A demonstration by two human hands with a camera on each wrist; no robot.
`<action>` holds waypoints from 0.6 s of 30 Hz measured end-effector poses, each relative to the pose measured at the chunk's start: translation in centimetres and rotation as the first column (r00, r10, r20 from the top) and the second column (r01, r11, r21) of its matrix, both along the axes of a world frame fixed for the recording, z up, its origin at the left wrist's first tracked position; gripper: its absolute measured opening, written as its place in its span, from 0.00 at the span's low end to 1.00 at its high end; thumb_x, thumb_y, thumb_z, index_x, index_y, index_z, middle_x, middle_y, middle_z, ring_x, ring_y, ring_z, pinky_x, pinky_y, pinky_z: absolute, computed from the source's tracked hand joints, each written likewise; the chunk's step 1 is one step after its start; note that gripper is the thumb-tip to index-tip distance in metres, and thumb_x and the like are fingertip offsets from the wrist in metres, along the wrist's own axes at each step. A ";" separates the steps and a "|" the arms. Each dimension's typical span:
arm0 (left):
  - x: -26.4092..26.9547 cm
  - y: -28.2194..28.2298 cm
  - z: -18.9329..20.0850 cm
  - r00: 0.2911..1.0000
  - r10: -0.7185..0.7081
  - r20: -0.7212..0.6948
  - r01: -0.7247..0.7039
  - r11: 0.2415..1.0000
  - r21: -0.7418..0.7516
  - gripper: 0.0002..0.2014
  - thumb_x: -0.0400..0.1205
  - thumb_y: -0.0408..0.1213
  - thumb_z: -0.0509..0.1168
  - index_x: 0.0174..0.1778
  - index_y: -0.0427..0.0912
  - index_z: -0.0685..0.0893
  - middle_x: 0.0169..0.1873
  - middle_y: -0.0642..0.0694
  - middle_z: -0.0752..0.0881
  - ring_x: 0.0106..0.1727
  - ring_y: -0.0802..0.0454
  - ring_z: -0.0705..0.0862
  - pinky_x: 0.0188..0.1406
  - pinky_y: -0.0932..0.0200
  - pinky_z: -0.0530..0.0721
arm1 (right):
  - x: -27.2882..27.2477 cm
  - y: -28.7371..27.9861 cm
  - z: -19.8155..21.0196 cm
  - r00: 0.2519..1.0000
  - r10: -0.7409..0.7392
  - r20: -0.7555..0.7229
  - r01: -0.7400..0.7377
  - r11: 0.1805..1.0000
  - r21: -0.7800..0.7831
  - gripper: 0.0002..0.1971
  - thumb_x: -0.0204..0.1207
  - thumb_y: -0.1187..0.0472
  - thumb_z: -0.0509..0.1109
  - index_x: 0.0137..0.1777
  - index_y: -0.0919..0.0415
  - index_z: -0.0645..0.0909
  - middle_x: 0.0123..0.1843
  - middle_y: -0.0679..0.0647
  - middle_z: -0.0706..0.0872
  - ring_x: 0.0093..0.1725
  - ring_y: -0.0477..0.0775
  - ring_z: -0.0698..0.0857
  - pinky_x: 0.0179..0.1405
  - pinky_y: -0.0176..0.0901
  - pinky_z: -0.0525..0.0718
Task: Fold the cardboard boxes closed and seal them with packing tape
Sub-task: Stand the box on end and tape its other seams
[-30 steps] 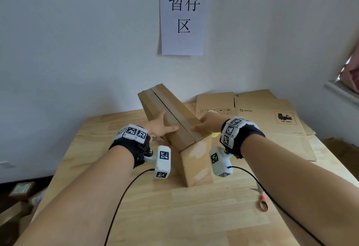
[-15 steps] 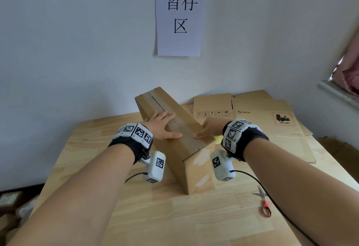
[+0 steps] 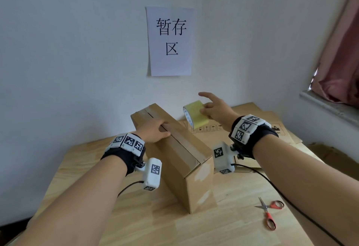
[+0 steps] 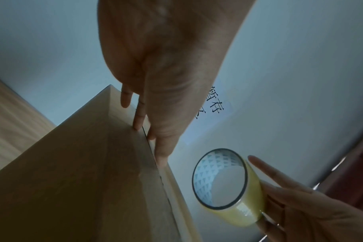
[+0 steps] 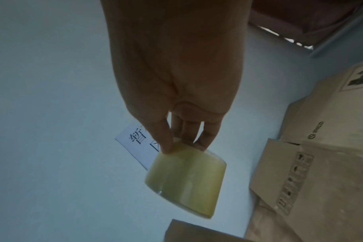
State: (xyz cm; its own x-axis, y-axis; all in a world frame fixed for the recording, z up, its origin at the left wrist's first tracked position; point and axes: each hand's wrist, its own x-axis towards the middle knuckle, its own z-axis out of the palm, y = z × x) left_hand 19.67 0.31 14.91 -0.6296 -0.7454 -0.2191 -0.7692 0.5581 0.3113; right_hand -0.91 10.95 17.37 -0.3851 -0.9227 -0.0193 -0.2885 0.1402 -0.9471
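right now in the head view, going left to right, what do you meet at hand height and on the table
left hand pressing the box top → cardboard box → roll of tape → right hand holding it → scissors, nearer on the table

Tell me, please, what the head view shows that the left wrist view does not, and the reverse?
Only the head view shows the scissors on the table and the flattened cartons. Only the left wrist view looks through the tape roll to its patterned core. Both show the left hand resting on the box at its top seam, and the right hand holding the roll.
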 end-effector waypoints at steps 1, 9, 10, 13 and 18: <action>0.0 -0.1 0.1 0.996 0.033 -0.080 -0.032 0.999 0.014 0.25 0.84 0.48 0.61 0.77 0.49 0.69 0.74 0.49 0.73 0.73 0.49 0.72 0.67 0.58 0.71 | 0.2 -0.3 0.2 0.999 0.018 0.039 -0.018 1.000 -0.007 0.28 0.77 0.72 0.65 0.74 0.49 0.69 0.49 0.61 0.86 0.52 0.61 0.82 0.63 0.57 0.81; -1.1 -0.5 2.8 0.911 0.154 -0.382 -0.118 0.986 0.116 0.26 0.85 0.35 0.59 0.80 0.52 0.64 0.71 0.54 0.72 0.72 0.56 0.72 0.50 0.70 0.72 | 2.1 -2.3 0.6 0.979 0.071 0.193 -0.070 0.997 -0.013 0.17 0.75 0.75 0.69 0.64 0.70 0.77 0.44 0.52 0.84 0.48 0.50 0.83 0.54 0.41 0.84; -1.4 -0.3 3.3 0.926 0.121 -0.358 -0.104 0.992 0.067 0.25 0.84 0.35 0.59 0.79 0.52 0.67 0.72 0.53 0.73 0.71 0.54 0.74 0.56 0.64 0.75 | 2.3 -2.5 0.8 0.978 0.077 0.196 -0.075 0.997 -0.015 0.16 0.75 0.74 0.68 0.63 0.69 0.79 0.45 0.53 0.84 0.49 0.52 0.83 0.57 0.45 0.83; -2.2 -0.3 3.9 0.928 0.070 -0.365 -0.108 0.991 -0.084 0.21 0.84 0.36 0.57 0.73 0.54 0.74 0.65 0.49 0.83 0.59 0.50 0.83 0.60 0.50 0.80 | 2.8 -3.3 1.0 0.971 0.080 0.225 -0.076 0.997 -0.026 0.13 0.77 0.75 0.65 0.59 0.67 0.81 0.45 0.55 0.83 0.51 0.54 0.81 0.59 0.49 0.81; 0.8 -0.8 3.6 0.931 0.050 -0.363 -0.090 0.991 -0.095 0.19 0.86 0.41 0.60 0.73 0.58 0.75 0.68 0.53 0.80 0.59 0.56 0.83 0.58 0.69 0.76 | 3.0 -4.0 0.0 0.961 0.012 0.275 -0.024 0.999 0.042 0.13 0.77 0.73 0.62 0.59 0.70 0.82 0.42 0.58 0.80 0.38 0.53 0.77 0.36 0.40 0.75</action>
